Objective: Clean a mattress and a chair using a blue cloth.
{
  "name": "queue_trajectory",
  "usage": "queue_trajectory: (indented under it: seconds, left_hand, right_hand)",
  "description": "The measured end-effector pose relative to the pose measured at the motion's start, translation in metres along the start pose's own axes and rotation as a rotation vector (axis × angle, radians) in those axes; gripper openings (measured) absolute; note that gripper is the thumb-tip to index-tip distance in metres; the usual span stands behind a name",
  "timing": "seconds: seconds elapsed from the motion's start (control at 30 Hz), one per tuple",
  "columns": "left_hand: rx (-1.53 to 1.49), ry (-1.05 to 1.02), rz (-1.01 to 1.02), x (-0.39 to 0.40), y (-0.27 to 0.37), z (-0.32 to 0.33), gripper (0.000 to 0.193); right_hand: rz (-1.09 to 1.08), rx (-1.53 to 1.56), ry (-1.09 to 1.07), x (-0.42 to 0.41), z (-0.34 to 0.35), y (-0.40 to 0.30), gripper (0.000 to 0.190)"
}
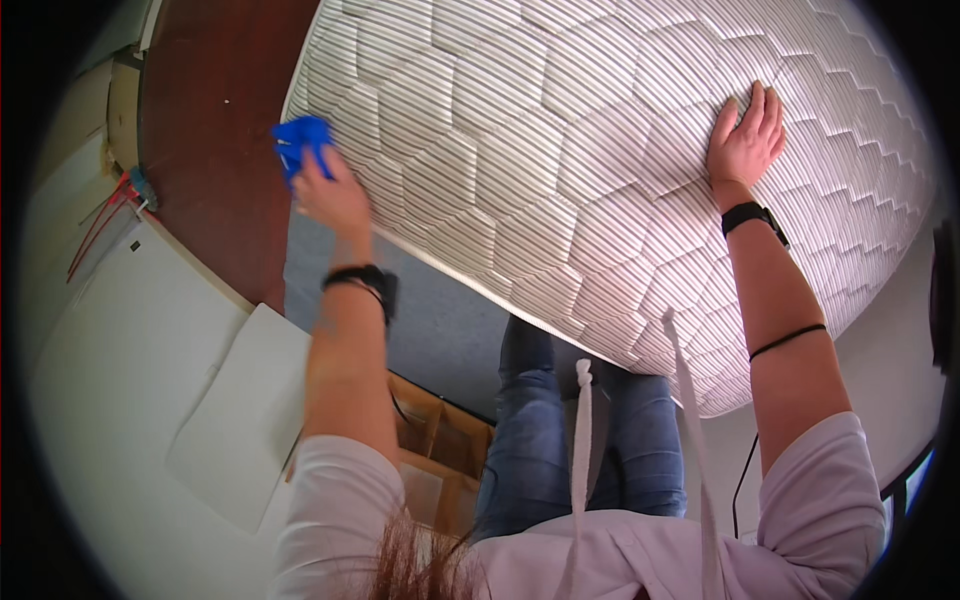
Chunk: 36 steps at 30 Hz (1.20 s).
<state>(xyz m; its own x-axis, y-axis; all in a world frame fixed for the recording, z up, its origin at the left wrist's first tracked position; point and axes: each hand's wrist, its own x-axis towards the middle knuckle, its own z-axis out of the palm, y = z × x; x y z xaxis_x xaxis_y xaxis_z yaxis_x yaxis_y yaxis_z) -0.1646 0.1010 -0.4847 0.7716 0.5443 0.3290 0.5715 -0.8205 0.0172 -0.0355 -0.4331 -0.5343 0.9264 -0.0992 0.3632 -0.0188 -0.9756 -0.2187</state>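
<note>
A quilted, striped mattress [517, 135] fills the upper middle and right of the view. At its left corner my left hand [331, 193] grips a bright blue cloth-like item [301, 141], slightly blurred; the item lies against the mattress's edge, and part of it is hidden by my fingers. My right hand [748, 142] rests palm down on the striped top, fingers spread, holding nothing.
A dark red-brown surface [217, 135] runs along the left of the mattress, beside a white wall [135, 337]. Red strands [101, 217] hang near the wall. Below are a grey surface [427, 315] and a wooden compartmented shelf [442, 442] by my legs.
</note>
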Motion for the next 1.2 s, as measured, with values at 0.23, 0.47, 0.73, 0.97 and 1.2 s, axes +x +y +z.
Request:
queue_trajectory:
  seconds: [0.23,0.47,0.73,0.97,1.2]
  left_hand:
    - [-0.014,-0.120,-0.103,0.081,0.015,0.020,0.054]
    - [-0.218,-0.336,-0.036,-0.096,0.049,-0.049,0.050]
    - [-0.521,-0.453,0.829,-0.160,0.118,-0.086,0.046]
    - [-0.270,0.017,0.603,0.083,0.152,0.032,0.036]
    - [-0.303,-0.110,0.452,0.074,0.224,0.037,0.043]
  right_hand:
    - [0.009,0.025,-0.003,0.001,-0.001,-0.007,0.055]
    - [0.014,-0.024,-0.014,0.003,-0.006,0.003,0.056]
    - [0.044,0.029,-0.027,-0.001,-0.005,-0.010,0.057]
    - [0.035,0.037,-0.038,0.005,-0.008,-0.009,0.057]
    - [0.036,0.013,-0.036,0.004,-0.008,-0.009,0.055]
